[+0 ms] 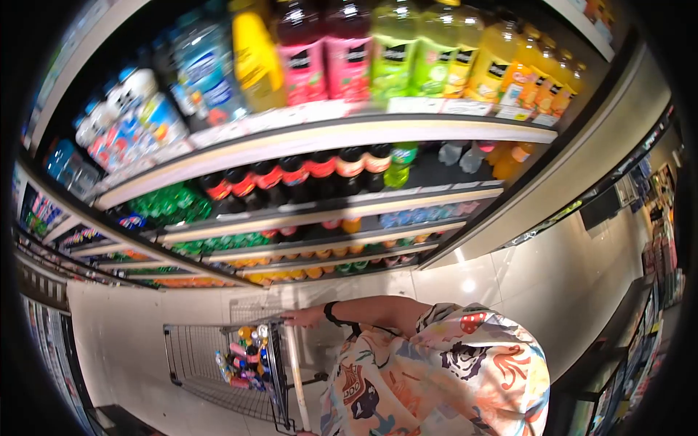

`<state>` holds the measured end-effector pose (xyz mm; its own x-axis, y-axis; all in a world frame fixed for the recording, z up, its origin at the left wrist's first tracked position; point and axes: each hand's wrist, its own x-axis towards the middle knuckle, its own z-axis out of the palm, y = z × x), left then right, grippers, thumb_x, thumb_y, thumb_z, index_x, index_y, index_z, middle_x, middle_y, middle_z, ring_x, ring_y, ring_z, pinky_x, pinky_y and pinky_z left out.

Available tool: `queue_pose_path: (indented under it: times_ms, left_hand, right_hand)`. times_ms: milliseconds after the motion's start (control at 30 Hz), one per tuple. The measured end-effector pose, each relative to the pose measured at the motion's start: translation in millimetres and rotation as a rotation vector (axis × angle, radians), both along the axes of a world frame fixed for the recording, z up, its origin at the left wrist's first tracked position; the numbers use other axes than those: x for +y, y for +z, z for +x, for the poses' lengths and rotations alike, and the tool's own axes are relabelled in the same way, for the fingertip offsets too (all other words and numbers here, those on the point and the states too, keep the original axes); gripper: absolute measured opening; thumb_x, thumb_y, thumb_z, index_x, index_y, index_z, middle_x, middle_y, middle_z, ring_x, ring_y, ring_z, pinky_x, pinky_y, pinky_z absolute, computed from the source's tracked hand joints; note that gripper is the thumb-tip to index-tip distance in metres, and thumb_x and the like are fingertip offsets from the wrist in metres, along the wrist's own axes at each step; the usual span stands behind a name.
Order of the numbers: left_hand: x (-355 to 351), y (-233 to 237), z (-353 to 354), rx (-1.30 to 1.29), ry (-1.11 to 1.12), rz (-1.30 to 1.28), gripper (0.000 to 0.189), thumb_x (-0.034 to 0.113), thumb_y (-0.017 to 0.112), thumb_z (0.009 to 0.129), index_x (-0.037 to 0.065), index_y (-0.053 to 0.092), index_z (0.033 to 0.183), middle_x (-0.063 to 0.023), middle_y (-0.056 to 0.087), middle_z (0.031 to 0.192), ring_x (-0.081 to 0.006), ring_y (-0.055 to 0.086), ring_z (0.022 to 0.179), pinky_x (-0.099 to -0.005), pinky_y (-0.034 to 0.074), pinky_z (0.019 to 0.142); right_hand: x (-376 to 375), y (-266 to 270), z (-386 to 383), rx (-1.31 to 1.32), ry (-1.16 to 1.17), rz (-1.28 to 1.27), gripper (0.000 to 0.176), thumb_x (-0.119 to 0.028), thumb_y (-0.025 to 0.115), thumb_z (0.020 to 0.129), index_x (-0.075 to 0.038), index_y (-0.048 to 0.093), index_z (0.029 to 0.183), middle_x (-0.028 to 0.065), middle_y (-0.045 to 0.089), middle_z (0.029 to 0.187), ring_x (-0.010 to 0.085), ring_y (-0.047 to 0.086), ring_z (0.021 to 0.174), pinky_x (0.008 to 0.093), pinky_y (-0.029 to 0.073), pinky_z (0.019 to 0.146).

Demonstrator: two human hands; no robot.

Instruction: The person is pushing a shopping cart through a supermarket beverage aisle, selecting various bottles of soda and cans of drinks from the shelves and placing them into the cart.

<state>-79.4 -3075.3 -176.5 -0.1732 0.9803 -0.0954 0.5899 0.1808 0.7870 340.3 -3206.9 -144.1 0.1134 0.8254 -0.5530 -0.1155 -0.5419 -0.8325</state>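
Note:
A wire shopping cart (211, 392) stands on the tiled floor at the lower left, with a pale push handle (294, 378). My right hand (307, 317), with a black band at the wrist, is closed on the upper end of that handle. At the bottom edge of the view, just a sliver of my left hand (305, 434) shows by the handle's other end; its fingers are mostly cut off. Inside the cart lies a pile of bottles and packs (247, 360), too small to tell apart. My loose patterned shirt (443, 370) fills the lower middle.
Tall drink shelves (327, 131) run alongside, carrying juice bottles (392, 54), dark-capped bottles (294, 174) and green bottles (171, 205). More shelving (51, 349) stands at far left, and dark display units (611, 363) at right. Pale shiny tiles (538, 291) cover the floor.

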Motion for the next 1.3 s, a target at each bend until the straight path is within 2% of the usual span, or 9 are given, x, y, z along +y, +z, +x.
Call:
queue_pose_path:
  times_ms: [33,133,233,267,300,333,667,1000,1300]
  left_hand:
    - [-21,-2,28,0.005,-0.069,0.006,0.025,0.015,0.059,0.087,-0.006,0.051,0.097,-0.0187,0.063,0.083,-0.0316,0.061,0.071,-0.0455,0.049,0.065]
    - [-95,-8,122,0.006,-0.312,-0.012,0.025,0.015,0.059,0.087,-0.006,0.051,0.098,-0.0186,0.063,0.083,-0.0315,0.061,0.071,-0.0455,0.049,0.066]
    - [-181,-16,221,-0.026,-0.611,-0.048,0.025,0.016,0.060,0.087,-0.005,0.052,0.098,-0.0184,0.063,0.083,-0.0313,0.061,0.071,-0.0455,0.049,0.066]
    - [-211,-16,253,-0.038,-0.715,-0.067,0.025,0.016,0.060,0.087,-0.005,0.052,0.098,-0.0184,0.063,0.083,-0.0313,0.062,0.071,-0.0455,0.049,0.066]
    - [-244,-15,284,-0.043,-0.821,-0.083,0.025,0.016,0.060,0.087,-0.005,0.052,0.098,-0.0183,0.063,0.083,-0.0313,0.062,0.071,-0.0455,0.049,0.066]
    - [-274,-14,311,-0.055,-0.916,-0.102,0.025,0.016,0.060,0.087,-0.005,0.052,0.098,-0.0183,0.064,0.083,-0.0312,0.062,0.071,-0.0455,0.049,0.066]
    - [-501,22,439,-0.100,-1.695,-0.254,0.025,0.018,0.060,0.088,-0.004,0.054,0.099,-0.0179,0.064,0.083,-0.0309,0.062,0.072,-0.0455,0.049,0.066]
    - [-554,30,431,-0.087,-2.019,-0.396,0.025,0.019,0.061,0.088,-0.003,0.055,0.099,-0.0174,0.065,0.084,-0.0305,0.063,0.073,-0.0455,0.049,0.067]
    - [-510,24,412,-0.072,-2.103,-0.442,0.026,0.020,0.062,0.088,-0.002,0.057,0.100,-0.0170,0.066,0.084,-0.0302,0.063,0.073,-0.0456,0.049,0.067]
  right_hand:
    - [-24,-14,8,0.012,0.036,0.035,0.078,-0.066,0.038,0.102,-0.031,0.008,0.164,0.0116,0.061,0.101,0.0220,0.063,0.084,0.0384,0.057,0.069]
    - [-106,-80,38,-0.131,0.200,-0.004,0.048,-0.043,0.040,0.106,-0.023,0.045,0.149,0.0117,0.061,0.097,0.0237,0.064,0.084,0.0408,0.057,0.070]
    - [-242,-38,63,-0.222,0.165,-0.109,0.038,-0.024,0.043,0.104,-0.006,0.055,0.135,0.0180,0.064,0.101,0.0315,0.067,0.087,0.0483,0.059,0.071]
    - [-280,-69,70,-0.237,0.161,-0.122,0.038,-0.021,0.045,0.103,-0.001,0.055,0.134,0.0206,0.065,0.103,0.0343,0.068,0.087,0.0513,0.060,0.072]
    - [-316,-152,76,-0.130,0.079,-0.132,0.035,-0.018,0.050,0.102,0.005,0.060,0.127,0.0257,0.066,0.106,0.0377,0.070,0.086,0.0562,0.060,0.073]
    - [-352,-170,85,-0.239,0.138,-0.131,0.034,-0.021,0.052,0.103,0.002,0.066,0.122,0.0221,0.070,0.100,0.0359,0.071,0.084,0.0530,0.059,0.074]
    - [-620,-141,-12,-0.048,-0.440,-0.536,0.033,-0.021,0.052,0.103,0.002,0.067,0.121,0.0213,0.070,0.098,0.0355,0.071,0.084,0.0522,0.059,0.074]
    - [-637,-169,-96,0.095,-0.655,-0.570,0.033,-0.022,0.052,0.103,0.001,0.067,0.121,0.0204,0.070,0.097,0.0352,0.071,0.084,0.0514,0.059,0.073]
    - [-580,-164,-127,0.089,-0.805,-0.524,0.033,-0.022,0.052,0.103,0.001,0.068,0.120,0.0196,0.071,0.096,0.0348,0.071,0.084,0.0506,0.059,0.073]
